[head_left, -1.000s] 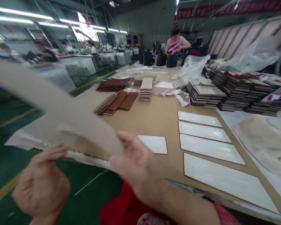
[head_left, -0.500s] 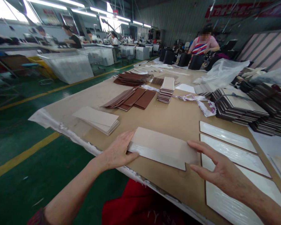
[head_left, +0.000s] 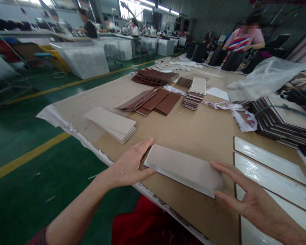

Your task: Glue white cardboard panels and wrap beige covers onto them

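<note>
A beige rectangular panel (head_left: 182, 169) lies in front of me near the table's edge, a thin dark border showing under its left end and front side. My left hand (head_left: 132, 163) grips its left end, thumb at the front corner and fingers at the back one. At the other end, my right hand (head_left: 241, 190) holds the right corners between thumb and fingers. To the right lie several white glossy panels with dark edges, such as this long one (head_left: 272, 182). Beyond my left hand rests a small stack of beige panels (head_left: 112, 122).
Brown panels (head_left: 153, 100) lie fanned out further up the table (head_left: 201, 132). Behind them stand a stack of narrow pieces (head_left: 195, 93) and a white-purple strip (head_left: 234, 110). Tied dark-edged stacks (head_left: 288, 115) sit at the right. A person (head_left: 244, 37) works at the far end.
The beige panel has settled squarer, and the glossy strip along its front has narrowed. Both hands stay at its ends. My view has turned a little left, shifting the scene rightward.
</note>
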`<move>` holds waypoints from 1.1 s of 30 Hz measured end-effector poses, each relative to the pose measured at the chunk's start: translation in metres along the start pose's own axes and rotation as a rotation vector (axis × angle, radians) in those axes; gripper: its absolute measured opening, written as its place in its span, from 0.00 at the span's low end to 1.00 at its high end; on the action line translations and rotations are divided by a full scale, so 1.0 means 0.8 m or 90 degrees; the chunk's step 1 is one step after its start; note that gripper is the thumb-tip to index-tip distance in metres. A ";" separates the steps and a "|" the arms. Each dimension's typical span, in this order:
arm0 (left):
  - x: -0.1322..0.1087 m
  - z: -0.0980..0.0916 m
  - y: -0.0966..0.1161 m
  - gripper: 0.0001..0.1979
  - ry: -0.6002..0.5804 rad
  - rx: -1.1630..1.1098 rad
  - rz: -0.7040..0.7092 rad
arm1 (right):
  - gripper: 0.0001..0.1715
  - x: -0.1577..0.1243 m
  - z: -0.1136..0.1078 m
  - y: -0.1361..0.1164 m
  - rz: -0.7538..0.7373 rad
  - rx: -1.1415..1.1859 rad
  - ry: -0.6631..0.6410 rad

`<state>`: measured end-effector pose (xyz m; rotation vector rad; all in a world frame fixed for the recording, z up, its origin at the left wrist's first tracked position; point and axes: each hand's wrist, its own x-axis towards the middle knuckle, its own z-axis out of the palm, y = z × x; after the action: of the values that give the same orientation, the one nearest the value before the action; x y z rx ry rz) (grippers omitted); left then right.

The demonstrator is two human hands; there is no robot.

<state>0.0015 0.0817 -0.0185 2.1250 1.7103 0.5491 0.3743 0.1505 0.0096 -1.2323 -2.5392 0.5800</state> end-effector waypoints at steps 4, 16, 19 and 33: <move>-0.001 -0.001 -0.004 0.42 -0.004 -0.015 0.023 | 0.32 0.004 0.004 0.000 -0.005 -0.011 -0.006; -0.003 0.006 -0.013 0.32 0.024 -0.019 0.036 | 0.32 0.003 0.009 0.002 -0.014 -0.024 -0.034; -0.002 0.007 -0.014 0.32 0.026 -0.009 0.041 | 0.33 0.005 0.012 0.004 -0.016 -0.030 -0.041; 0.003 0.009 -0.012 0.25 0.051 0.016 0.104 | 0.33 0.003 0.015 0.004 -0.041 -0.028 -0.048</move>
<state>-0.0025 0.0857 -0.0292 2.3045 1.6003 0.6691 0.3699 0.1515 -0.0023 -1.1598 -2.6563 0.5704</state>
